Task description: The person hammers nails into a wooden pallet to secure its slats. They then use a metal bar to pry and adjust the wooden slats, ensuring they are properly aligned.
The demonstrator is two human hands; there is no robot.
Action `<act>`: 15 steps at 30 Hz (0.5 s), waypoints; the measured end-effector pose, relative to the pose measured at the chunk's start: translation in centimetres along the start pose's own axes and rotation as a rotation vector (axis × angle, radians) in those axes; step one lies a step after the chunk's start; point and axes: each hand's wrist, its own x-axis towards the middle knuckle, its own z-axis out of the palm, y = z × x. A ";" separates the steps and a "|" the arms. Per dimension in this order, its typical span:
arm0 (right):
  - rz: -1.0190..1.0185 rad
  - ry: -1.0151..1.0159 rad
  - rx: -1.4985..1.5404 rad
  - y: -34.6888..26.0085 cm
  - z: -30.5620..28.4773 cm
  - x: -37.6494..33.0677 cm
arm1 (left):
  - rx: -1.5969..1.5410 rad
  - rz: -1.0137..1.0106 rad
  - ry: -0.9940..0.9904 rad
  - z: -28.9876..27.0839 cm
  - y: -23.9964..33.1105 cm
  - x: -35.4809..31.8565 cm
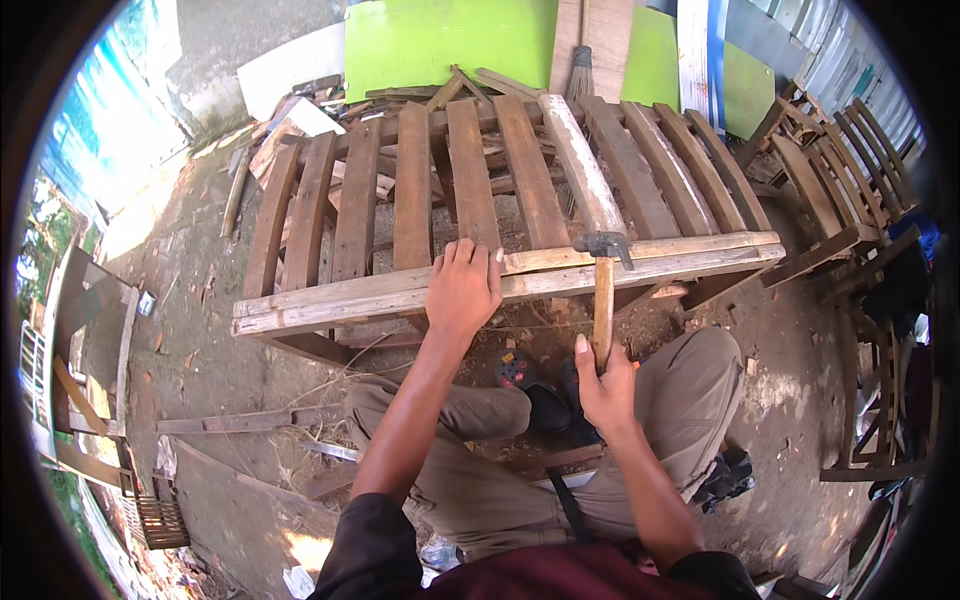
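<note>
In front of me stands a slatted wooden frame (410, 200) made of brown planks, one slat (580, 165) streaked with white. Two pale wood strips (370, 297) run side by side along its near edge. My left hand (464, 290) rests over these strips near their middle, fingers bent over the top; whether it pinches one of them is hidden. My right hand (606, 388) is wrapped round the wooden handle of a hammer (603, 290). The hammer's dark metal head lies at the strips, close to the lower end of the white-streaked slat.
Scrap wood (340, 170) is heaped behind the frame, below a green panel (450, 45) and a broom (582, 75). More slatted wooden pieces (820, 190) stand at the right. Loose boards (250, 420) lie on the ground at left, and a wooden chair-like frame (95, 350) stands beyond.
</note>
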 end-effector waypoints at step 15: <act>0.006 -0.145 -0.072 -1.6 -2.4 5.1 | 0.112 -0.150 0.032 -1.3 -1.5 0.1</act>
